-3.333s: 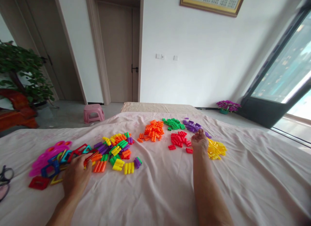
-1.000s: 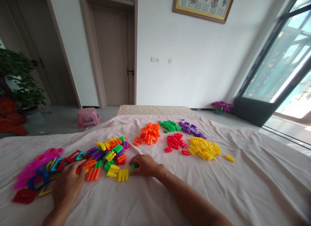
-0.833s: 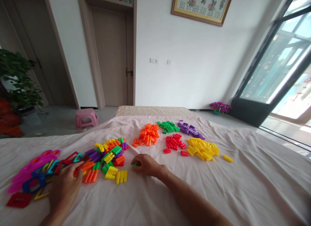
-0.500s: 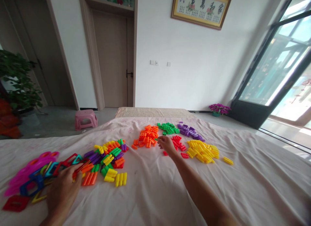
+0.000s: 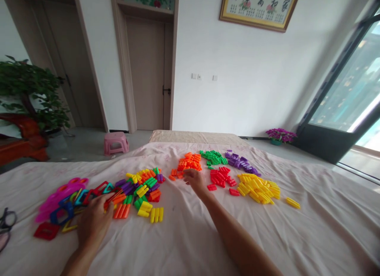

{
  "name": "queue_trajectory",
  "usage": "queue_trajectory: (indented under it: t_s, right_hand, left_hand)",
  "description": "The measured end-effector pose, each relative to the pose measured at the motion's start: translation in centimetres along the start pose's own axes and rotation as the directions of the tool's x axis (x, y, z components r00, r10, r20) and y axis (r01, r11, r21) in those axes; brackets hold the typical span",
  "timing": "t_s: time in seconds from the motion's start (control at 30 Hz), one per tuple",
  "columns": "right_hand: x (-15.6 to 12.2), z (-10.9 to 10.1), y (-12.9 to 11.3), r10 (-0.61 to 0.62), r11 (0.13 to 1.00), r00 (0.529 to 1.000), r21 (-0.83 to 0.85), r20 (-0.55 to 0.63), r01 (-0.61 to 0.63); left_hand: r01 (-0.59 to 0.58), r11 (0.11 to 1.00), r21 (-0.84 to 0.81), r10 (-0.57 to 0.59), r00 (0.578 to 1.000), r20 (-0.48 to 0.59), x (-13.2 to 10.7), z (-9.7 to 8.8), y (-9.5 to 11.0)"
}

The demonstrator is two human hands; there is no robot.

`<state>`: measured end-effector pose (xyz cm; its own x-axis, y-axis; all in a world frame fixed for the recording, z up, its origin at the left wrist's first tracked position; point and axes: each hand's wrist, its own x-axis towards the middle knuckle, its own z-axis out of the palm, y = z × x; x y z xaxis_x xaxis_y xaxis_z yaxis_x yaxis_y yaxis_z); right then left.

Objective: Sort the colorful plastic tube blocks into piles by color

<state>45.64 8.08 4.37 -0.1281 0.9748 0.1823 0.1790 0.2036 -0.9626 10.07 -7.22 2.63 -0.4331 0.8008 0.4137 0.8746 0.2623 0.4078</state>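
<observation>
My left hand (image 5: 94,220) is at the left side of the mixed pile of coloured plastic blocks (image 5: 142,191), fingers curled by red and orange pieces; what lies between them is partly hidden. My right hand (image 5: 194,182) hovers just in front of the orange block pile (image 5: 190,161), its fingers bent and apart, with nothing visible in them. Sorted heaps lie beyond and to its right: green blocks (image 5: 214,157), purple blocks (image 5: 242,162), red blocks (image 5: 221,176) and yellow blocks (image 5: 258,189). One yellow block (image 5: 293,203) lies off by itself.
Left of my left hand are magenta ring-shaped pieces (image 5: 55,199), a blue frame tile (image 5: 61,216) and a red tile (image 5: 46,231). Glasses (image 5: 8,220) lie at the left edge. A wrinkled pale cloth (image 5: 184,244) covers the surface. A pink stool (image 5: 116,142) stands behind on the floor.
My right hand has drawn left, away from the red blocks toward the orange ones. The green piece at its fingertips is no longer seen there. The view has turned left, bringing the glasses in.
</observation>
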Motion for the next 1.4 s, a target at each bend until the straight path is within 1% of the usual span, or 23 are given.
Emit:
queue_trajectory:
  t_s: [0.07,0.1,0.13,0.2,0.3,0.4,0.5,0.57,0.63,0.73,0.8,0.83,0.9,0.97,1.03,1.07,1.1,1.13,1.2,1.23,1.27,1.33,1.4]
  right_hand:
    - [-1.2,3.1,-0.3,-0.058,0.985,0.985,-0.152,0.162,0.083]
    - [-1.8,4.5,-0.6,-0.085,0.970,0.974,-0.205,0.212,0.130]
    - [-2.2,5.7,-0.8,-0.105,0.955,0.963,-0.246,0.246,0.167]
    - [-3.0,7.7,-1.2,-0.100,0.934,0.949,-0.302,0.298,0.193]
    - [-3.9,9.4,-1.2,-0.091,0.907,0.933,-0.358,0.349,0.222]
    - [-4.4,9.7,-0.7,-0.137,0.890,0.927,-0.366,0.350,0.270]
    - [-4.7,9.5,-0.3,-0.141,0.893,0.938,-0.369,0.316,0.258]
    - [-4.8,9.3,-0.4,-0.161,0.883,0.939,-0.380,0.305,0.275]
    - [-5.0,9.2,-0.7,-0.218,0.852,0.920,-0.396,0.326,0.342]
    - [-5.4,9.0,-1.3,-0.295,0.785,0.873,-0.422,0.388,0.453]
    - [-5.7,9.0,-1.7,-0.310,0.768,0.857,-0.423,0.411,0.481]
    - [-5.8,8.9,-1.8,-0.313,0.773,0.856,-0.413,0.412,0.482]
    - [-5.7,8.7,-1.9,-0.311,0.806,0.871,-0.380,0.380,0.454]
    - [-5.3,8.3,-1.9,-0.268,0.865,0.917,-0.346,0.296,0.364]
    - [-4.4,7.6,-1.8,-0.133,0.948,0.978,-0.267,0.160,0.173]
    - [-3.9,7.2,-1.7,-0.047,0.982,0.995,-0.177,0.083,0.061]
    - [-3.4,6.7,-1.6,0.036,0.998,0.999,-0.052,0.016,-0.036]
    - [-2.9,6.3,-1.4,0.103,0.991,0.994,0.092,-0.037,-0.100]
    - [-2.2,5.7,-0.8,0.180,0.934,0.978,0.329,-0.102,-0.138]
    - [-2.1,5.6,-0.4,0.198,0.910,0.972,0.393,-0.124,-0.135]
    - [-2.1,5.6,0.0,0.211,0.897,0.967,0.422,-0.141,-0.134]
    - [-2.3,5.9,0.9,0.199,0.909,0.965,0.401,-0.170,-0.117]
    - [-2.7,6.3,1.4,0.100,0.956,0.982,0.290,-0.158,-0.050]
  left_hand:
    - [0.006,1.000,0.000,-0.006,1.000,0.001,0.0,-0.1,0.0]
    - [0.006,1.000,-0.004,-0.006,1.000,0.001,0.0,-0.1,0.0]
    - [0.004,1.000,-0.009,-0.004,1.000,-0.001,-0.1,-0.1,0.1]
    - [-0.006,1.000,-0.019,0.006,1.000,-0.007,-0.1,-0.1,0.1]
    - [-0.016,0.999,-0.040,0.015,1.000,-0.009,-0.1,-0.2,0.2]
    - [0.006,0.999,-0.051,-0.006,1.000,0.003,0.0,-0.2,0.3]
    - [0.012,1.000,-0.026,-0.012,1.000,0.006,0.0,-0.3,0.4]
    - [0.001,1.000,-0.009,-0.001,1.000,0.003,-0.1,-0.3,0.4]
    - [-0.005,1.000,-0.012,0.005,1.000,-0.002,-0.1,-0.3,0.3]
    - [-0.002,1.000,-0.021,0.002,1.000,-0.016,0.0,-0.1,0.1]
    - [-0.003,1.000,-0.019,0.003,1.000,-0.017,0.0,0.0,0.0]
    - [-0.004,1.000,-0.017,0.004,1.000,-0.013,0.1,0.1,0.0]
    - [0.000,1.000,-0.009,0.000,1.000,-0.003,0.1,0.0,0.0]
    - [0.010,1.000,-0.003,-0.010,1.000,0.001,0.1,0.0,0.0]
    - [0.010,1.000,-0.006,-0.010,1.000,0.002,0.1,0.0,0.0]
    - [0.009,1.000,-0.010,-0.009,1.000,0.000,0.1,0.0,0.0]
    - [0.006,1.000,-0.012,-0.006,1.000,-0.001,0.1,0.0,0.0]
    - [0.004,1.000,-0.014,-0.004,1.000,-0.003,0.1,0.1,-0.1]
    - [0.003,1.000,-0.012,-0.003,1.000,-0.004,0.1,0.2,-0.1]
    - [0.005,1.000,-0.009,-0.005,1.000,-0.004,0.1,0.2,-0.2]
    - [0.010,1.000,-0.005,-0.010,1.000,-0.003,0.1,0.3,-0.2]
    - [0.015,1.000,0.009,-0.015,1.000,-0.004,0.1,0.3,-0.2]
    - [0.011,1.000,0.026,-0.011,1.000,-0.005,0.1,0.3,-0.1]
